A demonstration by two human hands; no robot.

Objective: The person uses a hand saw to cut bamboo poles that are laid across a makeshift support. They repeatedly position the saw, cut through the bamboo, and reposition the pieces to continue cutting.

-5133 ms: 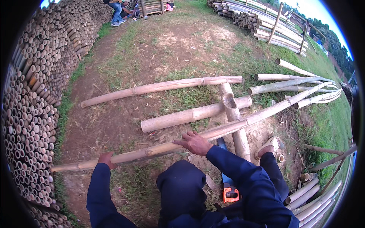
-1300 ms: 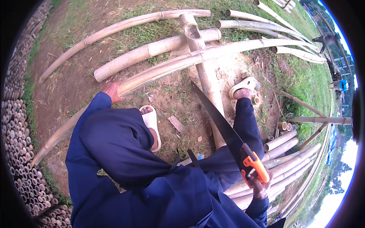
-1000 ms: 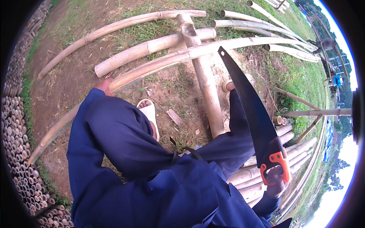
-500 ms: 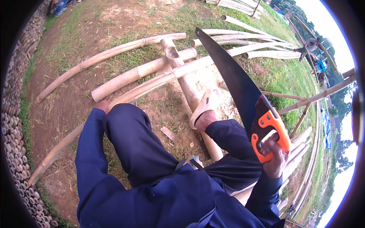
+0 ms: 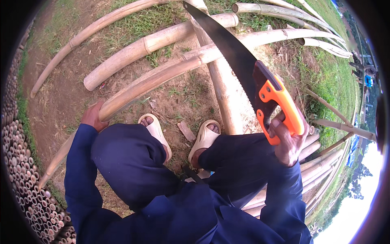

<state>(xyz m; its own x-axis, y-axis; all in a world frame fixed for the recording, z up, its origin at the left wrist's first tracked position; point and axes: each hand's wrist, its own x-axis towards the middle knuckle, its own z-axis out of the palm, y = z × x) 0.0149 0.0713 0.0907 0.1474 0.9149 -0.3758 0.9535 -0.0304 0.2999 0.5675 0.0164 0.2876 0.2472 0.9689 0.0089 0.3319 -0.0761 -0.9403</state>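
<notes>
My right hand (image 5: 289, 142) is wrapped round the orange handle of a handsaw (image 5: 237, 57). Its dark curved blade is raised, pointing up and to the left, and passes in front of the bamboo poles from this view. At the left, my left hand (image 5: 93, 116) grips a long bamboo pole (image 5: 170, 73) beside my knee; some of its fingers are hidden behind the pole. This pole slants up to the right across a thick bamboo support (image 5: 225, 97) on the ground. Whether the blade touches any pole I cannot tell.
A thick shorter bamboo piece (image 5: 150, 44) and a slimmer pole (image 5: 81, 34) lie beyond. Several poles (image 5: 276, 9) rest at the far right. Cut bamboo ends (image 5: 34, 175) are stacked at the left. My sandalled feet stand by a wood chip (image 5: 186, 131).
My view has tipped down. My right foot has come down from the support to the ground. The saw remains raised in my right hand, and my left hand stays at the pole.
</notes>
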